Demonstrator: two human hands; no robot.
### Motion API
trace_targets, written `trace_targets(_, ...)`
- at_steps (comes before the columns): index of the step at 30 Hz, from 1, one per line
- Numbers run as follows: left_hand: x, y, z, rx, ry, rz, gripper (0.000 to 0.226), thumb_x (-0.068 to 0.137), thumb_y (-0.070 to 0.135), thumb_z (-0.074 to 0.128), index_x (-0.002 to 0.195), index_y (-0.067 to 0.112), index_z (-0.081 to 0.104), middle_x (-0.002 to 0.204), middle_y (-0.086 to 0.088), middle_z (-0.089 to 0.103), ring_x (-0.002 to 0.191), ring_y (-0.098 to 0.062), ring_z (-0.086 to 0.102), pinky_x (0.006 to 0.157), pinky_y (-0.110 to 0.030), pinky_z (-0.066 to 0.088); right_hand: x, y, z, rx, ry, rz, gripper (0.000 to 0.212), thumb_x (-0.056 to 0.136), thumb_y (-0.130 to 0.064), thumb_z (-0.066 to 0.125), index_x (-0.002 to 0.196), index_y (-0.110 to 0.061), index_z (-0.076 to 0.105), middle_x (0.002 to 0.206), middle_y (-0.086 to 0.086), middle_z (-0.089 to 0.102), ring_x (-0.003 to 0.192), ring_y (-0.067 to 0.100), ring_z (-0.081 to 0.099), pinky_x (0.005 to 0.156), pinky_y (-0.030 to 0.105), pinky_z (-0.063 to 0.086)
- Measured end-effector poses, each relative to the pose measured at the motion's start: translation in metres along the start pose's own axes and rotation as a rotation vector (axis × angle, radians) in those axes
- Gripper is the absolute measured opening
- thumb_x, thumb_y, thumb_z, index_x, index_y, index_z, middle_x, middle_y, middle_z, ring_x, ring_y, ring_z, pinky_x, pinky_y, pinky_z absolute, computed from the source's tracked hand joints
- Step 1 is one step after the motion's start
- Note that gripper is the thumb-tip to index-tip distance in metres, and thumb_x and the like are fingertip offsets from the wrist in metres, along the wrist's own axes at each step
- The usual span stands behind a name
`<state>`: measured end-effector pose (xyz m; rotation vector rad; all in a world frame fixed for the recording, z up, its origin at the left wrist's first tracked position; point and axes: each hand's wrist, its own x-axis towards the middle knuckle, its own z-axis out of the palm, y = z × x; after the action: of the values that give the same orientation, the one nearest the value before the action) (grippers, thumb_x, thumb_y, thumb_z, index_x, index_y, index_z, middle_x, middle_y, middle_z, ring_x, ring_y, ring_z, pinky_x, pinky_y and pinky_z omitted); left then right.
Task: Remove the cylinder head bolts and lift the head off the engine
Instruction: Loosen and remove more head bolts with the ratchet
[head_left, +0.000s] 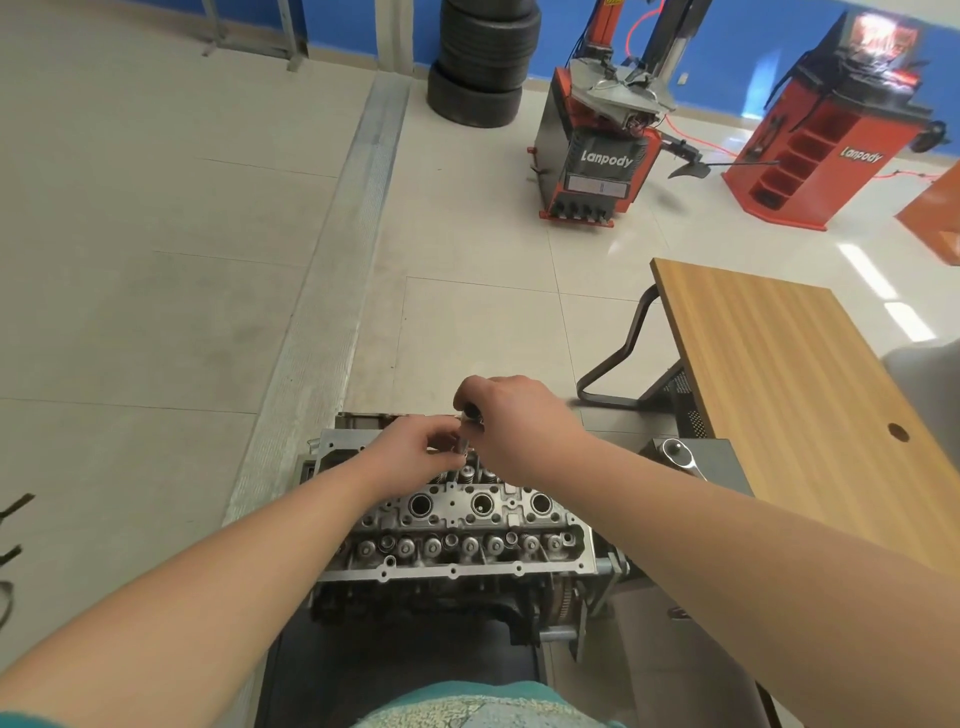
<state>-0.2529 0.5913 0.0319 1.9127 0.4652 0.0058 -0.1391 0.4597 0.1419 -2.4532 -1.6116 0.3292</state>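
The cylinder head (457, 525) is seen seated on the engine block (441, 603), which is carried on an engine stand (582, 613) at bottom centre of the view. The valve cover is already off: three open plug wells, valve springs and a near row of bolt heads (470, 545) are exposed. The head is not lifted, so bolt removal is judged to be in progress, with the lift not begun. How many bolts are out cannot be told.

At the far edge of the head, a slim metal tool, probably a socket extension (464, 441), is held upright over the back row. The right hand (511, 421) is curled round its dark upper end, fingers closed tight on it. The left hand (415, 441) is placed lower, fingertips pinching the shaft just above the head, seemingly to steady it. Whether the tip is seated on a bolt is hidden by the fingers.

A ratchet handle (680, 457) is left lying on a grey metal surface (722, 462) just right of the engine, apart from both hands. A wooden desk (779, 374) is set beyond it at the right. Farther off on the tiled floor, a stack of tyres (480, 62), a tyre changer (597, 150) and a red wheel balancer (815, 150) are seen against a blue wall.
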Motion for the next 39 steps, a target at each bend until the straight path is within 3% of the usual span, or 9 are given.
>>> trace_targets(4,-0.003,0.022,0.009,-0.046,0.086,-0.019,0.038,0.085,0.010,0.061,0.071,0.044,0.069,0.067,0.018,0.068,0.066,-0.001,0.062,0.061,-0.015,0.048,-0.003,-0.002,0.007,0.040,0.010,-0.050,0.019,0.100,-0.026,0.063,0.117,-0.019,0.069,0.102,0.005,0.071,0.097,0.030,0.064,0.079,0.040,0.053)
trace_targets(7,0.000,0.036,0.022,-0.180,0.202,-0.026,0.015,0.089,0.021,0.057,0.086,0.028,0.070,0.071,0.006,0.068,0.069,-0.014,0.060,0.064,-0.032,0.051,-0.014,0.011,0.016,0.160,0.120,-0.072,0.037,0.100,-0.052,0.059,0.131,-0.034,0.068,0.126,-0.005,0.063,0.117,0.019,0.056,0.088,0.037,0.051)
trace_targets(10,0.002,0.037,0.038,-0.341,0.268,-0.006,0.011,0.100,0.022,0.064,0.091,0.021,0.070,0.065,0.010,0.059,0.063,-0.009,0.052,0.064,-0.033,0.046,-0.031,0.044,0.023,0.271,0.198,0.035,0.061,0.097,-0.076,0.038,0.149,-0.046,0.050,0.142,-0.017,0.046,0.128,0.006,0.047,0.094,0.033,0.048)
trace_targets(17,0.005,0.038,0.058,-0.374,0.523,-0.023,0.015,0.091,0.026,0.060,0.080,0.024,0.070,0.053,0.014,0.045,0.058,-0.011,0.047,0.067,-0.037,0.046,-0.082,0.192,0.046,0.283,0.352,0.641,0.043,0.101,-0.029,0.058,0.144,-0.025,0.055,0.143,-0.003,0.057,0.133,0.018,0.050,0.113,0.045,0.045)
trace_targets(21,0.005,0.043,0.065,-0.371,0.597,-0.084,0.015,0.090,0.023,0.060,0.079,0.024,0.071,0.054,0.008,0.045,0.055,-0.010,0.044,0.060,-0.030,0.044,-0.121,0.273,0.055,0.146,0.147,0.930,0.055,0.096,-0.018,0.054,0.151,-0.015,0.047,0.151,0.010,0.051,0.139,0.033,0.043,0.113,0.048,0.039)
trace_targets(25,0.008,0.044,0.069,-0.325,0.660,-0.133,0.019,0.096,0.014,0.060,0.083,0.020,0.072,0.052,0.008,0.047,0.057,-0.013,0.047,0.068,-0.043,0.049,-0.134,0.304,0.070,0.159,-0.107,0.999,0.066,0.097,-0.025,0.056,0.158,-0.014,0.034,0.158,0.013,0.041,0.146,0.035,0.037,0.117,0.049,0.036)
trace_targets(30,0.008,0.048,0.078,-0.282,0.701,-0.166,0.021,0.105,0.017,0.061,0.089,0.025,0.071,0.056,0.007,0.049,0.068,-0.024,0.047,0.068,-0.047,0.046,-0.134,0.323,0.091,-0.022,-0.195,0.868,0.036,0.098,-0.023,0.050,0.134,-0.015,0.049,0.138,0.011,0.053,0.130,0.034,0.050,0.102,0.046,0.047)
trace_targets(34,0.003,0.053,0.078,-0.308,0.717,-0.177,0.031,0.106,0.015,0.059,0.083,0.034,0.071,0.055,0.011,0.046,0.060,-0.009,0.049,0.061,-0.032,0.050,-0.133,0.342,0.100,-0.113,-0.178,0.757,0.023,0.098,-0.008,0.043,0.118,-0.016,0.048,0.127,0.009,0.056,0.116,0.031,0.055,0.080,0.040,0.047)
trace_targets(39,-0.001,0.057,0.080,-0.309,0.727,-0.167,0.035,0.106,0.014,0.057,0.082,0.035,0.070,0.056,0.011,0.045,0.058,-0.005,0.049,0.056,-0.021,0.050,-0.126,0.357,0.096,-0.142,-0.201,0.658,0.010,0.093,-0.014,0.055,0.089,-0.018,0.047,0.088,0.001,0.058,0.070,0.022,0.053,0.057,0.032,0.041)
